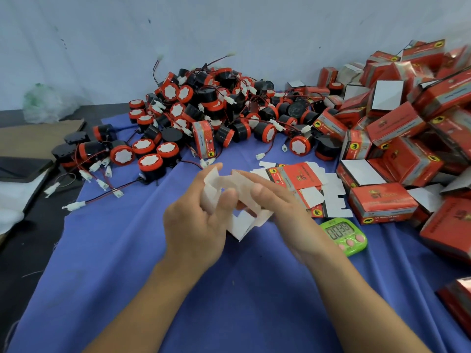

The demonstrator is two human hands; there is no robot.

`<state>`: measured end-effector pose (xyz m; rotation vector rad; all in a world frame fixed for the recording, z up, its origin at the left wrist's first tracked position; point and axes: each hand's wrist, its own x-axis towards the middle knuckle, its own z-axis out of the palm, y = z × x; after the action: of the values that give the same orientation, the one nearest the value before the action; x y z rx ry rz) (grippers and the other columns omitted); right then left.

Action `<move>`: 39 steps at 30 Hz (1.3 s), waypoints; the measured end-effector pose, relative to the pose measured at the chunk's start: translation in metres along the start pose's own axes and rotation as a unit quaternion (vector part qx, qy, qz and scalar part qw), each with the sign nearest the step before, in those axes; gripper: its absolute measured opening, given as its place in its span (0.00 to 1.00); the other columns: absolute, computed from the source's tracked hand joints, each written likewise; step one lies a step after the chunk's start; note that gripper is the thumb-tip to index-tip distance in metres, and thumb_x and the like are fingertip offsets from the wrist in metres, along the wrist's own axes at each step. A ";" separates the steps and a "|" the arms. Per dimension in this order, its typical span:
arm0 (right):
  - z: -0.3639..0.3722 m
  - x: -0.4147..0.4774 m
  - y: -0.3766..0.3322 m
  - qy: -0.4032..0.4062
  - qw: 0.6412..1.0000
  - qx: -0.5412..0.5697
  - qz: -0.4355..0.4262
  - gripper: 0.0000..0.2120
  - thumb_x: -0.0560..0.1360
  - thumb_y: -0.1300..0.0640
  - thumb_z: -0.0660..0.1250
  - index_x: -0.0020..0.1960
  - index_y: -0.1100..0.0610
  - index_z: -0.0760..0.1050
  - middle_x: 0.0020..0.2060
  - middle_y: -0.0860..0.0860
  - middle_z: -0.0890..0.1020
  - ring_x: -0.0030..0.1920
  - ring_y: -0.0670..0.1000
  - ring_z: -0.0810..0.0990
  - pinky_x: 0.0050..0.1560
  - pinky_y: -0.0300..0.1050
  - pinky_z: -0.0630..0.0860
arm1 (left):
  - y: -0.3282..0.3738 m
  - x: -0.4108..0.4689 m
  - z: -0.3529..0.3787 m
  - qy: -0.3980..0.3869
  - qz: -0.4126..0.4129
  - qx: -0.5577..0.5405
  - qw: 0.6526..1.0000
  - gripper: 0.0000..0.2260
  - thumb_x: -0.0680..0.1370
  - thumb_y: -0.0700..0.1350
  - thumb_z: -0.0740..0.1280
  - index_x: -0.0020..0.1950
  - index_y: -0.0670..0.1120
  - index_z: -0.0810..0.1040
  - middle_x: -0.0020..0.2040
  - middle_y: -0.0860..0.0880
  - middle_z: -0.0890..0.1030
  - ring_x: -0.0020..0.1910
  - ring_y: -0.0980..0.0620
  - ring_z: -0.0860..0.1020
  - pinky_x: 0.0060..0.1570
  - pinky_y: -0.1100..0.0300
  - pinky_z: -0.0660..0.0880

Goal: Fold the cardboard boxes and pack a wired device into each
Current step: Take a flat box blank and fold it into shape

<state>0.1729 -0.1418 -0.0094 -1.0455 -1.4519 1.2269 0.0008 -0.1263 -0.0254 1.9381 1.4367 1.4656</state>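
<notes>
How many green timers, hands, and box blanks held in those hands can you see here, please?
Green timer: 1
Hands: 2, the left hand and the right hand
Box blank held in their fingers: 1
Total: 4

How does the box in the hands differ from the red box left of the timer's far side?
The held box is unfolded, white inside showing, gripped by the left hand and right hand. The closed box is fully formed, red print outward, resting on the blue cloth. Both look like the same carton type.
</notes>
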 end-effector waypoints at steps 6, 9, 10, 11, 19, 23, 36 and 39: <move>0.006 0.005 0.003 -0.057 0.998 0.015 0.031 0.24 0.78 0.48 0.71 0.73 0.40 0.72 0.67 0.42 0.79 0.65 0.43 0.77 0.65 0.43 0.74 | -0.002 0.002 0.013 0.032 -0.111 0.005 0.993 0.25 0.75 0.73 0.57 0.56 0.56 0.80 0.38 0.60 0.81 0.41 0.59 0.79 0.37 0.63 0.70; 0.010 -0.001 0.002 -0.022 1.000 0.021 0.003 0.11 0.72 0.52 0.74 0.53 0.41 0.83 0.40 0.45 0.81 0.42 0.47 0.78 0.44 0.46 0.75 | 0.000 0.002 0.014 0.039 -0.135 -0.002 0.990 0.23 0.75 0.72 0.62 0.63 0.63 0.78 0.42 0.63 0.81 0.45 0.57 0.80 0.43 0.56 0.76; 0.014 0.002 0.002 0.002 0.999 0.034 -0.002 0.08 0.71 0.55 0.74 0.48 0.44 0.84 0.36 0.47 0.79 0.39 0.49 0.77 0.42 0.49 0.74 | -0.001 0.003 0.014 0.040 -0.145 -0.010 0.989 0.22 0.74 0.72 0.64 0.63 0.65 0.78 0.42 0.64 0.81 0.46 0.58 0.80 0.44 0.57 0.76; 0.016 0.001 0.003 0.021 0.999 0.043 -0.005 0.08 0.71 0.57 0.74 0.48 0.46 0.84 0.36 0.51 0.79 0.38 0.50 0.76 0.41 0.50 0.74 | -0.002 0.004 0.013 0.034 -0.157 -0.020 0.987 0.21 0.73 0.72 0.64 0.62 0.66 0.79 0.41 0.65 0.82 0.46 0.60 0.80 0.43 0.60 0.76; 0.002 0.004 0.008 0.066 0.996 0.064 0.017 0.13 0.79 0.60 0.69 0.60 0.50 0.85 0.55 0.52 0.86 0.55 0.51 0.83 0.55 0.45 0.79 | -0.013 0.014 0.008 -0.107 -0.155 -0.088 0.978 0.10 0.71 0.58 0.67 0.48 0.74 0.80 0.45 0.69 0.82 0.46 0.63 0.80 0.45 0.60 0.74; 0.003 0.007 0.010 0.065 0.997 0.022 0.032 0.15 0.80 0.57 0.64 0.57 0.43 0.85 0.46 0.50 0.81 0.46 0.49 0.75 0.50 0.47 0.71 | -0.005 0.009 0.010 -0.121 -0.130 -0.043 0.983 0.16 0.72 0.57 0.64 0.50 0.82 0.71 0.49 0.72 0.78 0.51 0.65 0.77 0.44 0.63 0.69; 0.000 0.013 0.014 0.120 0.989 0.041 0.079 0.14 0.73 0.49 0.63 0.50 0.46 0.87 0.40 0.54 0.81 0.38 0.53 0.77 0.33 0.49 0.70 | -0.003 0.003 0.012 -0.173 -0.164 -0.353 0.905 0.24 0.81 0.65 0.55 0.63 0.55 0.84 0.63 0.55 0.84 0.65 0.59 0.79 0.65 0.63 0.73; 0.002 0.011 0.014 0.118 0.989 0.051 0.069 0.13 0.76 0.49 0.63 0.50 0.46 0.87 0.40 0.47 0.84 0.39 0.50 0.79 0.32 0.45 0.72 | 0.000 0.008 0.012 -0.181 -0.173 -0.316 0.915 0.16 0.79 0.52 0.63 0.62 0.50 0.84 0.57 0.49 0.86 0.54 0.57 0.82 0.53 0.65 0.77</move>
<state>0.1689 -0.1295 -0.0217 -1.1941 -1.1395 1.2159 0.0108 -0.1163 -0.0258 1.3699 0.9194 1.1357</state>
